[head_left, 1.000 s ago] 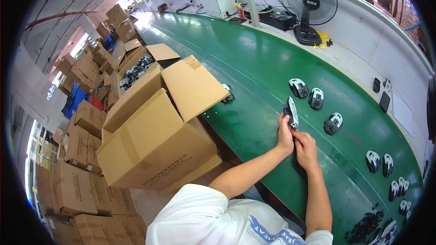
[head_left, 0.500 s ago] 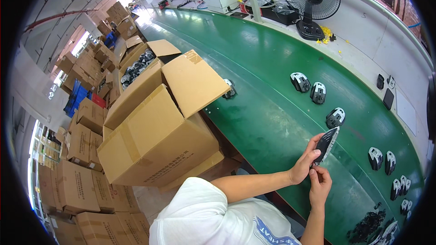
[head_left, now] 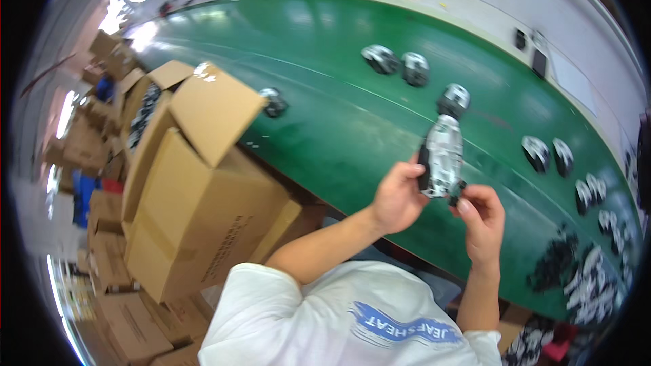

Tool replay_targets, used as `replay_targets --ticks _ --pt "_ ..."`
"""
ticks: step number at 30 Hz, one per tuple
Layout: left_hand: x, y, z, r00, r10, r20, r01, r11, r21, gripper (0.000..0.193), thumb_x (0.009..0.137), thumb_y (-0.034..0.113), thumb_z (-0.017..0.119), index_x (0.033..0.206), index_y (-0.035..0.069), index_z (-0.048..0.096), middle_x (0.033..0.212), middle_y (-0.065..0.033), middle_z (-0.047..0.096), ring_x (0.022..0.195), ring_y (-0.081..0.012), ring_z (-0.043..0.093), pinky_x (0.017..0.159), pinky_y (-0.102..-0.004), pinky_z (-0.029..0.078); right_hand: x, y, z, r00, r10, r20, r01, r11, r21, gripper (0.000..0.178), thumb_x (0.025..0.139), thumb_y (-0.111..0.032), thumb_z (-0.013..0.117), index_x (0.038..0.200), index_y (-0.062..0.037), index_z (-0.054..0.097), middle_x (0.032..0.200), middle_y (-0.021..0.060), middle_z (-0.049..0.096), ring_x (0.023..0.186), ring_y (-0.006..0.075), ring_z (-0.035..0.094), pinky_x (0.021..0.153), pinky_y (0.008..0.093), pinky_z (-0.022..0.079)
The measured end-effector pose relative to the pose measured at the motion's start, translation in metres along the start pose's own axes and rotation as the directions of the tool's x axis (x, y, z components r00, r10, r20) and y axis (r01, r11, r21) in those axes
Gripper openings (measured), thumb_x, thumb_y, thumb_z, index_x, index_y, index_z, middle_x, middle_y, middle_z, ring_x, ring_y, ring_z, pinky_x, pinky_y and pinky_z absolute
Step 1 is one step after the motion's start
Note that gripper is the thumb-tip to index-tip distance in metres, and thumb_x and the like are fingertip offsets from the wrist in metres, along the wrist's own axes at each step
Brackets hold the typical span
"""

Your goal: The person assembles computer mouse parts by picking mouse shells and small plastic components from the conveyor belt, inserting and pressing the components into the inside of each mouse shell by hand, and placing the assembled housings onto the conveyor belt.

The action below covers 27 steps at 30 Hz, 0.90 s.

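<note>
Over the green bench, my left hand (head_left: 400, 196) is closed round the lower left side of a long plastic shell (head_left: 445, 152), black along one edge and whitish inside. Its ribbed inner face is turned up. At the shell's lower end, the fingertips of my right hand (head_left: 483, 220) pinch a small black part (head_left: 457, 193), blurred by motion; whether it is joined to the shell I cannot tell. Just beyond the shell's upper end stands a rounded black-and-white shell piece (head_left: 454, 100).
More black-and-white pieces (head_left: 415, 69) stand along the green bench (head_left: 325, 142). At right lie a heap of small black parts (head_left: 555, 257) and a pile of whitish parts (head_left: 591, 288). An open cardboard box (head_left: 203, 210) stands at left; a white ledge (head_left: 468, 24) runs behind.
The shell has turned from its dark outer side to its whitish inner side. My right hand has come away to the right with the small black part. The whole view has shifted.
</note>
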<state>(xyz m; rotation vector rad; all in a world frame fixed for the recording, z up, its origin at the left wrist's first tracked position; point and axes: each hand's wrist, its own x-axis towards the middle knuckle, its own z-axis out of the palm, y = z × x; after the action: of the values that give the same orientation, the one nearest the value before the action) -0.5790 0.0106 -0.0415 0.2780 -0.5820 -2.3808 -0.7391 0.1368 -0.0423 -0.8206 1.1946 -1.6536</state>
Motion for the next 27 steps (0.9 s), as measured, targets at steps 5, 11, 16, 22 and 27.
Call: replay_targets --ticks 5,11,16,22,27 --pt "-0.011 -0.007 -0.005 0.990 -0.125 0.070 0.129 0.990 -0.060 0.066 0.098 0.027 0.048 0.160 0.002 0.043 0.151 -0.0174 0.061 0.136 -0.0302 0.062 0.115 -0.0493 0.049 -0.003 -0.023 0.018 0.991 -0.127 -0.036 0.128 0.991 0.029 0.025 0.097 0.005 0.074 0.121 0.0024 0.069 0.112 0.0091 0.073 0.102 0.0183 0.074 0.091 0.0336 0.062" --pt "-0.027 0.000 -0.005 0.981 -0.157 0.112 0.162 0.986 -0.040 0.066 0.096 0.027 0.048 0.157 0.001 0.046 0.146 -0.0173 0.064 0.130 -0.0307 0.064 0.111 -0.0500 0.051 0.002 -0.042 0.024 0.980 -0.198 0.003 0.189 0.931 -0.312 0.021 0.095 0.003 0.076 0.116 0.0040 0.074 0.111 0.0106 0.073 0.093 0.0166 0.076 0.079 0.0300 0.063" --pt "-0.031 0.001 -0.006 0.959 -0.199 0.201 0.217 0.974 -0.069 0.069 0.095 0.025 0.047 0.160 0.001 0.042 0.150 -0.0176 0.061 0.134 -0.0311 0.062 0.114 -0.0503 0.049 -0.002 -0.051 0.022 0.972 -0.236 0.000 0.218 0.901 -0.375 0.023 0.094 0.001 0.077 0.116 0.0026 0.074 0.104 0.0104 0.075 0.089 0.0147 0.076 0.075 0.0297 0.062" --pt "-0.045 -0.007 0.007 0.994 -0.080 0.077 0.075 0.995 0.073 0.065 0.093 0.023 0.048 0.154 0.000 0.053 0.145 -0.0162 0.066 0.129 -0.0313 0.064 0.114 -0.0479 0.048 -0.010 -0.054 0.026 0.968 -0.250 -0.026 0.211 0.863 -0.460 0.018 0.092 -0.001 0.077 0.109 0.0020 0.073 0.102 0.0096 0.077 0.080 0.0152 0.075 0.074 0.0297 0.061" --pt "-0.045 -0.017 0.012 0.995 -0.068 0.070 0.054 0.981 0.185 0.064 0.090 0.015 0.051 0.151 -0.005 0.053 0.147 -0.0178 0.064 0.133 -0.0310 0.062 0.116 -0.0475 0.047 -0.019 -0.054 0.024 0.953 -0.301 0.028 0.252 0.741 -0.622 0.014 0.089 -0.002 0.078 0.103 -0.0005 0.073 0.094 0.0095 0.076 0.075 0.0185 0.076 0.069 0.0310 0.061"
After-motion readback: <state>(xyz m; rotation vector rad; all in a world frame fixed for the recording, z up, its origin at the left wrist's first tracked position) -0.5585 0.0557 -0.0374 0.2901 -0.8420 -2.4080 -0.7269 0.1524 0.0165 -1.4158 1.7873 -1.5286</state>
